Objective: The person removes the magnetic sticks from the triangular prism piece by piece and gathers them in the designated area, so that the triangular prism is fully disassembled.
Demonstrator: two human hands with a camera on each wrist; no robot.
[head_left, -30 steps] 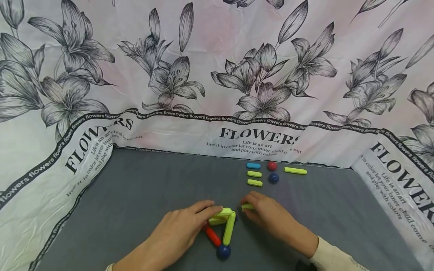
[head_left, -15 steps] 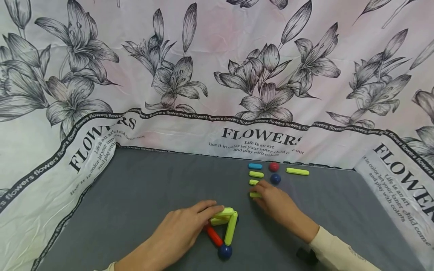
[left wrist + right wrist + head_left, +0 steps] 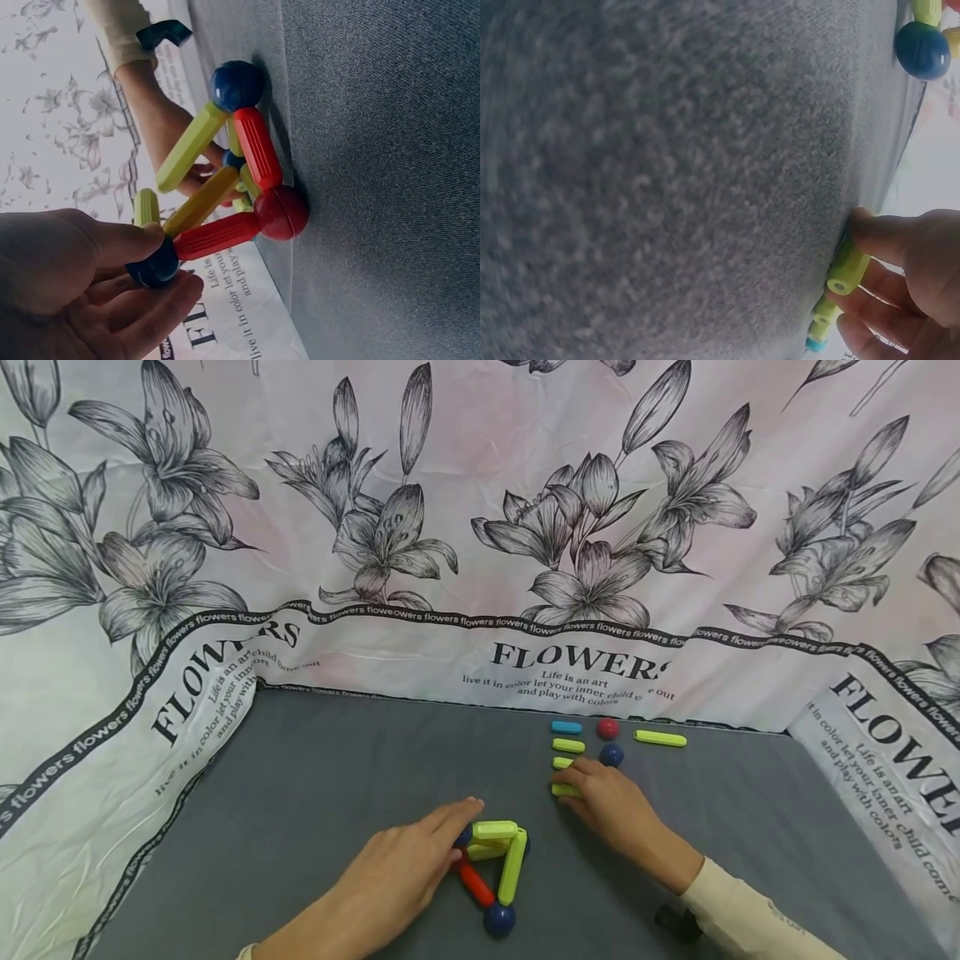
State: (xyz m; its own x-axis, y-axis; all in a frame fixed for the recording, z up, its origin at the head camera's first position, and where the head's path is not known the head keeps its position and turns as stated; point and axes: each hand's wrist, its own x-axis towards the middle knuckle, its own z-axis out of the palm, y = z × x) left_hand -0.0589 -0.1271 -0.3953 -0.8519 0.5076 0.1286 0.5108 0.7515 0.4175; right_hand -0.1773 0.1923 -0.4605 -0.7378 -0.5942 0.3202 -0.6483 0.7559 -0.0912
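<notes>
In the head view, my left hand [image 3: 397, 872] is at the left of a small frame of rods and balls. The left wrist view shows its thumb and fingers pinching a blue ball [image 3: 155, 266] at one corner. Red rods [image 3: 219, 235] run from there through a red ball [image 3: 281, 213] to another blue ball [image 3: 236, 86]. Yellow-green rods [image 3: 191, 148] form other sides; one has a free end. My right hand [image 3: 611, 802] pinches a short yellow-green rod [image 3: 849, 265] between thumb and fingers, low at the table, just in front of a similar rod [image 3: 562, 763].
Farther back lie another short yellow-green rod [image 3: 567, 746], a blue rod [image 3: 566, 727], a red ball [image 3: 607, 728], a blue ball [image 3: 612, 754] and a longer yellow-green rod [image 3: 660, 738]. The grey tabletop [image 3: 360, 760] ends at a flower-printed cloth [image 3: 390, 652].
My right hand has moved away from the frame, back toward the loose rods, carrying its rod. My left index finger has lifted off the top yellow-green rod, uncovering the blue ball.
</notes>
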